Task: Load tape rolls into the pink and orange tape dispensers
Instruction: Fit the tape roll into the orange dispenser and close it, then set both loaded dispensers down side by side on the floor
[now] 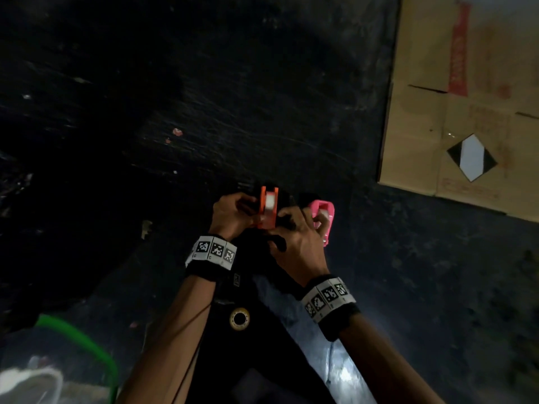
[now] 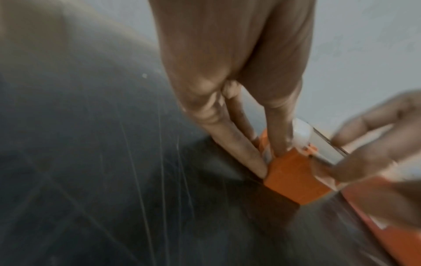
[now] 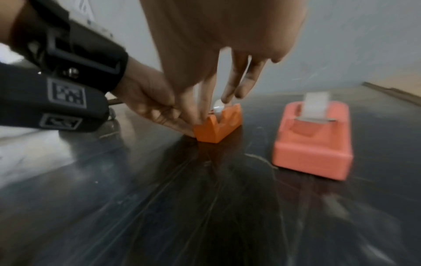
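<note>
Orange plastic sits at the centre of the head view: the orange dispenser (image 1: 267,208) stands on the dark, scratched tabletop (image 1: 204,112) with a white tape roll (image 1: 270,202) already seated between its side walls. Just to its right in that view, the pink dispenser (image 3: 314,138) stands alone with nobody touching it; it carries its own roll, and a strip of tape (image 3: 316,106) runs down to the cutter, so I judge that one finished. Both hands are busy on the orange one. The left hand (image 2: 230,86) has its fingers stretched down along the near side of the body and its thumb pressed into the slot beside the roll, pinching the dispenser to steady it. The right hand (image 3: 218,59) reaches in from above with its fingers spread loosely; in the left wrist view its thumb and forefinger seem to nip the free end of the tape (image 2: 328,147) and draw it toward the front block, though blur keeps me from being sure how firm that hold is. So the loading looks nearly complete: both rolls are in, and what appears left is leading the orange dispenser's tape over its cutting edge and letting go. A flattened cardboard box (image 1: 466,106) lies at the upper right of the head view, and a green rim (image 1: 87,342) shows at the lower left.
</note>
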Demonstrator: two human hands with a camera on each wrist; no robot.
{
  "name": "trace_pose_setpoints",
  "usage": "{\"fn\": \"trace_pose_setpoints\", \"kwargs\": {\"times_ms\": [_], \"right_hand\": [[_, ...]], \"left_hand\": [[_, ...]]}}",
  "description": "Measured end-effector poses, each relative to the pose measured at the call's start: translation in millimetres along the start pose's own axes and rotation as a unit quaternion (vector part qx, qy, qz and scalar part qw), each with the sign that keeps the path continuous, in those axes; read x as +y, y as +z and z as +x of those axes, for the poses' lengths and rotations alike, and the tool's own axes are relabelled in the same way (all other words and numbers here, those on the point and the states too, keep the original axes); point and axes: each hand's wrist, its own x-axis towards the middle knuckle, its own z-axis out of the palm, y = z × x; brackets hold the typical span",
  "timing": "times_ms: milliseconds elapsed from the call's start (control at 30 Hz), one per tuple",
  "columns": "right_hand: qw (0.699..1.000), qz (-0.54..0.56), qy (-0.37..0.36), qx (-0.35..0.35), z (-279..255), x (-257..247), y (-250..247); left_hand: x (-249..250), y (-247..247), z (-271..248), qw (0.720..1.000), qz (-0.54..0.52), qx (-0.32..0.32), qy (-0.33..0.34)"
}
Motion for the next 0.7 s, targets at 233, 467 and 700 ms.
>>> {"fn": "trace_pose_setpoints", "kwargs": {"times_ms": [233,467,700], "right_hand": [[0.976,-0.056,0.185,0.097,-15.0,32.8,-29.9],[0.955,0.071,0.285,-0.030,8.9,50.7,-25.0],[0.962,0.081,0.260,0.035,69.5,80.0,-55.7]], "left_hand": [[13.9,0.8,-7.7,0.999,0.012,0.047,0.008],[42.6,53.0,-29.5,0.982,0.140,0.109,0.061],[69.3,42.7,19.7,0.968,0.153,0.174,0.091]]}}
